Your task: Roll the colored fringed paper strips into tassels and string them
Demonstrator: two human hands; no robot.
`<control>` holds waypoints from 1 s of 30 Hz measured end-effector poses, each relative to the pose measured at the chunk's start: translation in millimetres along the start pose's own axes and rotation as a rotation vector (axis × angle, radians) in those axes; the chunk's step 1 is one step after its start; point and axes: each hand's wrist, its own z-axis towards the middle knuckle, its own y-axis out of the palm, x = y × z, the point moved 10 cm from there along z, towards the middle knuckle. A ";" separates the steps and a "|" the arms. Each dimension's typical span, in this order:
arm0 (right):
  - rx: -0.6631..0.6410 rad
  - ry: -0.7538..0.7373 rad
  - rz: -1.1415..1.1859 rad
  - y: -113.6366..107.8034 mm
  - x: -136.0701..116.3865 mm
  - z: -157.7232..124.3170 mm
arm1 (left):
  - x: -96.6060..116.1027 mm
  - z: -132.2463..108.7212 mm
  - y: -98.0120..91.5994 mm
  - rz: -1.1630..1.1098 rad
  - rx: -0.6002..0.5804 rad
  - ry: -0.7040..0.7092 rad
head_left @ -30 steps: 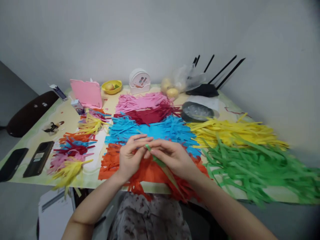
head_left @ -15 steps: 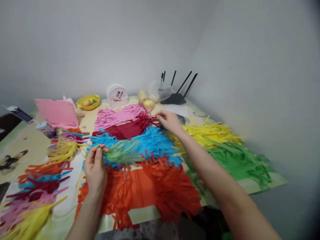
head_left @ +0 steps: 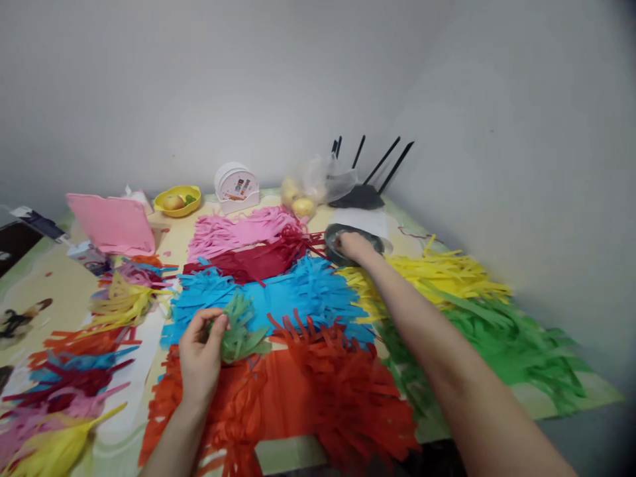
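Note:
My left hand is closed in a pinch on the top of a green paper tassel, whose strips hang to the right over the blue and orange paper. My right hand is in a dark bowl at the back right. Its fingers are curled together, and what they hold, if anything, is hidden. Fringed paper sheets lie between and around my arms: orange, blue, dark red, pink, yellow and green.
Finished-looking tassels in several colours, with a yellow one in front, lie at the left. Behind stand a pink tablet case, a yellow fruit dish, a white coaster holder, a bag of yellow fruit and a black router.
My right hand has moved right and down into the dark bowl. My left hand, still pinching the green tassel, has shifted slightly right and lower; the tassel's strips now hang more downward.

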 end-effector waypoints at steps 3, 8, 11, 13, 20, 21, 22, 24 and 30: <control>0.089 0.012 0.017 -21.2 4.1 -12.5 | 3.0 -0.9 2.0 0.019 -0.016 0.013; 0.374 -0.056 0.084 -74.1 -18.0 -71.1 | 10.8 -4.9 2.6 0.049 -0.023 0.055; 0.462 -0.314 0.337 -83.4 -70.9 -134.0 | 19.4 -11.5 9.0 0.048 -0.063 0.101; 0.350 -0.516 0.612 -72.2 -113.2 -178.4 | 27.5 -17.6 15.9 0.047 -0.105 0.141; 0.107 -0.633 0.870 -39.0 -188.2 -259.7 | 55.4 -37.0 31.5 0.079 -0.236 0.328; 0.102 -0.616 0.909 -38.2 -188.7 -260.2 | 58.4 -38.6 31.1 0.086 -0.243 0.350; 0.084 -0.594 0.962 -36.5 -188.5 -259.2 | 61.4 -39.9 29.9 0.092 -0.243 0.372; 0.010 -0.547 1.110 -30.7 -188.1 -255.9 | 67.6 -42.2 26.7 0.099 -0.234 0.412; -0.099 -0.480 1.418 -18.9 -191.5 -260.7 | 75.0 -46.3 22.2 0.105 -0.209 0.425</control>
